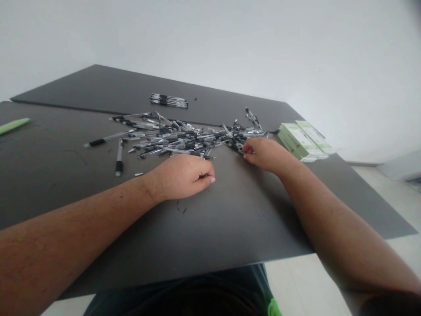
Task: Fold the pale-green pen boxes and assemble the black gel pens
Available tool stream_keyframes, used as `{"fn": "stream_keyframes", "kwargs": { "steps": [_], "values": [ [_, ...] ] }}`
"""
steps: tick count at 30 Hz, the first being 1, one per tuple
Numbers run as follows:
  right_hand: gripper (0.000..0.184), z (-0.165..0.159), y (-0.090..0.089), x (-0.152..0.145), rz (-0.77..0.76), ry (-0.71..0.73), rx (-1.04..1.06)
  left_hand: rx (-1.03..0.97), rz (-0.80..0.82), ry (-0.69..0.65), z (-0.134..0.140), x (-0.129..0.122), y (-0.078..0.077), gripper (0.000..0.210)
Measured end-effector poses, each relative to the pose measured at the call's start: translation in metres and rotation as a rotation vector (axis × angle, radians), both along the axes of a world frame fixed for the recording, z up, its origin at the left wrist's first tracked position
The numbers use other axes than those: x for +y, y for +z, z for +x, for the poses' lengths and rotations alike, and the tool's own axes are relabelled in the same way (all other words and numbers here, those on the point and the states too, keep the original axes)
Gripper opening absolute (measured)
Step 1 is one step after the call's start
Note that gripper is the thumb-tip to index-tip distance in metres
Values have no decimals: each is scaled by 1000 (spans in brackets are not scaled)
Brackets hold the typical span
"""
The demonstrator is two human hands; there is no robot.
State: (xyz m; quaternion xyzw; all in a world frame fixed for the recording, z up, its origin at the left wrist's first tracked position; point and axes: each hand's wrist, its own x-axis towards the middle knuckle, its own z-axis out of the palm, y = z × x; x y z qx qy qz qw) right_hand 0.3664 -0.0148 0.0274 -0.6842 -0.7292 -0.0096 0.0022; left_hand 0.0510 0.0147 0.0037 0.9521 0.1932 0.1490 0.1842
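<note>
A loose heap of clear pens with black grips [177, 136] spreads across the middle of the dark table. At its near edge rests my left hand [184, 177], fingers curled closed; whatever they may hold is hidden. My right hand [265, 153] is at the heap's right end, thumb and fingers pinched on a dark-gripped pen [237, 150]. Its far side is lost among the other pens. A single pen [119, 157] lies apart, left of the heap, pointing toward me.
A neat row of pens [169, 101] lies on the rear tabletop [115, 83]. Green and white boxes [301, 140] are stacked at the right. A light green object [13, 125] lies at the far left. Thin black scraps [181, 208] dot the near table.
</note>
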Motion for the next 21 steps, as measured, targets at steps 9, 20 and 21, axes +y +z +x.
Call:
{"fn": "stream_keyframes", "kwargs": {
  "steps": [9, 20, 21],
  "values": [
    [38, -10, 6, -5, -121, -28, 26, -3, -7, -9, -1, -1, 1, 20],
    [15, -18, 18, -10, 50, 5, 36, -16, 11, -19, -1, -1, 0, 22],
    [14, -19, 15, -9, 63, 8, 42, -15, 11, -20, -2, -1, 0, 23]
  ]
}}
